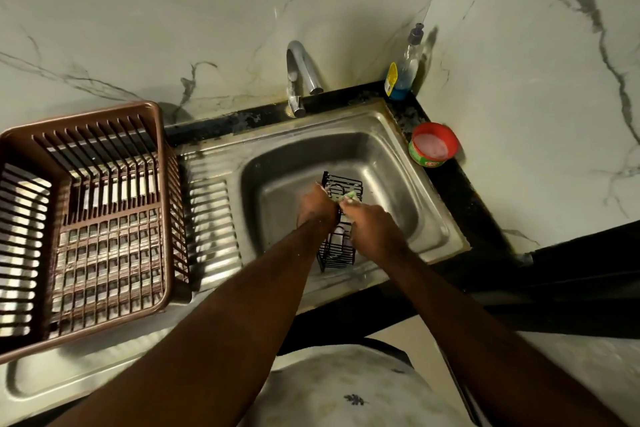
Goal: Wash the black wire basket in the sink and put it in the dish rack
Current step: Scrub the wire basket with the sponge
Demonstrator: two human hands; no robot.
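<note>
Black wire basket stands in the sink, long axis running away from the person. Left hand grips its left side; right hand seemingly pinches a green scrubber. Dish rack lies leftward.

Dim warm light, slatted shadows beside dish rack, wide-angle edge bending, slight softness.
</note>
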